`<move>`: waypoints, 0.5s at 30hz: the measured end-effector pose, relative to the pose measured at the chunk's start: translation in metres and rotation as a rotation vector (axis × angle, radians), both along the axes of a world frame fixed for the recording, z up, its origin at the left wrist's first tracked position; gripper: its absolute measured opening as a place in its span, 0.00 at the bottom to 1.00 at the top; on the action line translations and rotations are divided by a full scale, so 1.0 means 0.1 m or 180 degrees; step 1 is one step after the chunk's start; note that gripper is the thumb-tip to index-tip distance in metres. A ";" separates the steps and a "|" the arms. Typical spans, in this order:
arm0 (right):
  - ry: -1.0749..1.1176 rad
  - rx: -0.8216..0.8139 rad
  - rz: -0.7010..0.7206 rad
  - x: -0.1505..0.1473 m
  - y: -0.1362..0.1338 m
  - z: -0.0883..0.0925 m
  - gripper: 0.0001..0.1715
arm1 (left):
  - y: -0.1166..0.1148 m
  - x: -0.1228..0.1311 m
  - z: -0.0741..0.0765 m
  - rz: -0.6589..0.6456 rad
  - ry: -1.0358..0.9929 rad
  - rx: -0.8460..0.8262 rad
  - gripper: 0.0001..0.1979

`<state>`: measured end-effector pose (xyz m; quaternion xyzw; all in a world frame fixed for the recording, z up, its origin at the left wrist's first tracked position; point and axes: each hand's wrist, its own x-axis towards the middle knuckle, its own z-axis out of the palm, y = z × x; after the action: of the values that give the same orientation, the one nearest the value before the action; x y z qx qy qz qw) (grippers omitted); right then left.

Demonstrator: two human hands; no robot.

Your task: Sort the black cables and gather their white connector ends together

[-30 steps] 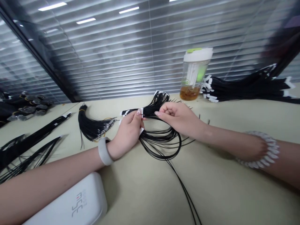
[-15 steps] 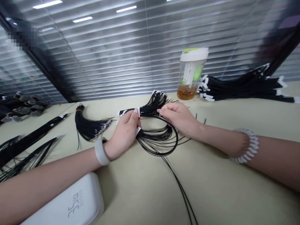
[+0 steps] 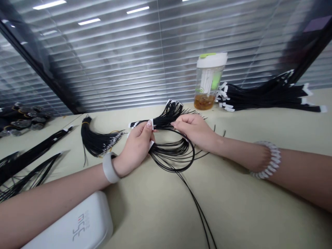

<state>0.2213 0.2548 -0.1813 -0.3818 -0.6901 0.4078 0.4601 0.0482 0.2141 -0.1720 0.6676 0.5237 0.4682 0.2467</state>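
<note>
My left hand (image 3: 135, 147) is closed, thumb on top, around a thin black cable coiled into a loop (image 3: 194, 152). White tags (image 3: 151, 144) show at its fingertips. My right hand (image 3: 198, 130) pinches the upper side of the loop, its fingertips partly hiding the cable. Two long cable tails (image 3: 194, 200) run from the loop toward the near edge of the view. Behind the hands lies a bundle of black cables (image 3: 172, 111) with white ends. More curved black cables (image 3: 171, 149) lie on the table, seen through the loop.
A bottle of amber liquid (image 3: 204, 102) stands at the back, beside a pile of black cables with white connectors (image 3: 264, 98). A tied cable bundle (image 3: 90, 138) lies left of the hands. Further cables (image 3: 33, 152) are at far left. A white power bank (image 3: 95, 221) sits under my left forearm.
The whole view has shifted slightly, so things appear a little further left. Both hands keep their hold on the looped cable, with hardly any movement between them.
</note>
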 end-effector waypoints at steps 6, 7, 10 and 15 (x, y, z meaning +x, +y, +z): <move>0.0033 -0.0092 0.0022 0.00 0.01 -0.01 0.21 | 0.00 0.00 0.00 -0.0033 0.0048 0.0036 0.20; 0.0030 -0.0092 0.0010 0.00 0.01 -0.01 0.21 | -0.01 0.00 0.00 -0.0036 0.0058 0.0048 0.20; 0.0027 -0.0090 0.0015 0.00 0.00 -0.01 0.21 | 0.00 0.00 0.00 -0.0051 0.0072 0.0052 0.20; -0.0126 -0.0117 0.0219 0.02 -0.01 0.01 0.21 | 0.01 -0.01 -0.01 -0.0032 0.0161 0.0104 0.20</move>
<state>0.2231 0.2537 -0.1800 -0.3743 -0.7041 0.4284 0.4250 0.0470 0.2148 -0.1734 0.6858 0.5187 0.4584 0.2247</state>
